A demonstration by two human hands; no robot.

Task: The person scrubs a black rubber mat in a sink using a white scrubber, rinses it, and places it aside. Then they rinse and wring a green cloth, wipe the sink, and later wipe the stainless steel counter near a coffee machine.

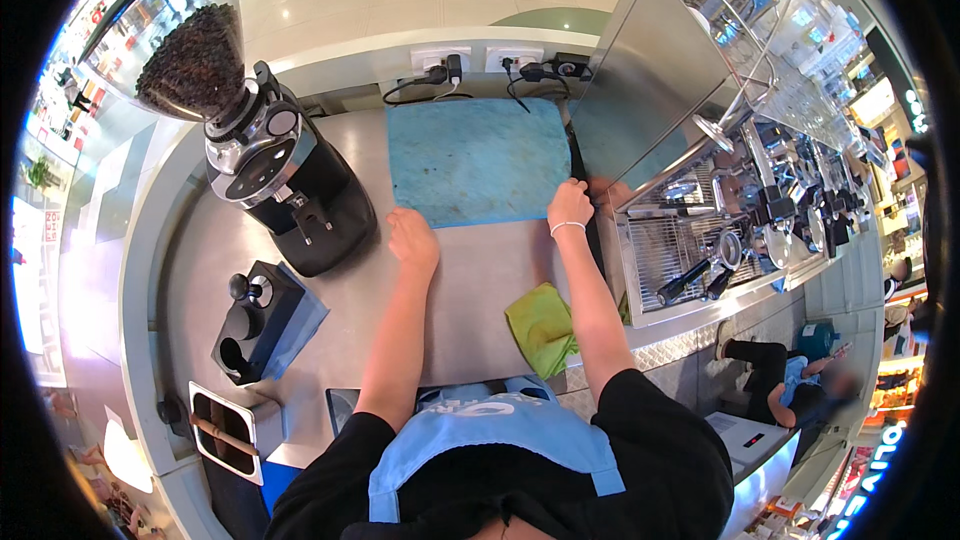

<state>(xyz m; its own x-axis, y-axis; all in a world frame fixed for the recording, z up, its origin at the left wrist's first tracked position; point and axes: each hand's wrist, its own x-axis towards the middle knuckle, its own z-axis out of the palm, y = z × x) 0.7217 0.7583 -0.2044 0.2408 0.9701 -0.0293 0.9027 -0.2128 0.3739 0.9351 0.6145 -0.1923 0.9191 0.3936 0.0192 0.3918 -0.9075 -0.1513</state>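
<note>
A blue cloth (480, 161), marked with dark stains, lies spread flat on the metal counter (480, 300) before me. Its near left corner is pinched in my left hand (414, 241). At the near right corner, my right hand (570, 202), with a white band at the wrist, grips the edge beside the espresso machine's side panel. The fingertips of both hands are partly hidden. A crumpled green cloth (541, 326) rests by the counter's front edge, next to my right forearm.
Left stands a coffee grinder (300, 187) with a bean hopper (191, 60). Nearer are a black tamper stand (259, 322) and a knock box (225, 427). An espresso machine (682, 240) with portafilters (701, 270) borders the right. Plugged cables (450, 75) line the back. A person (787, 382) sits at right.
</note>
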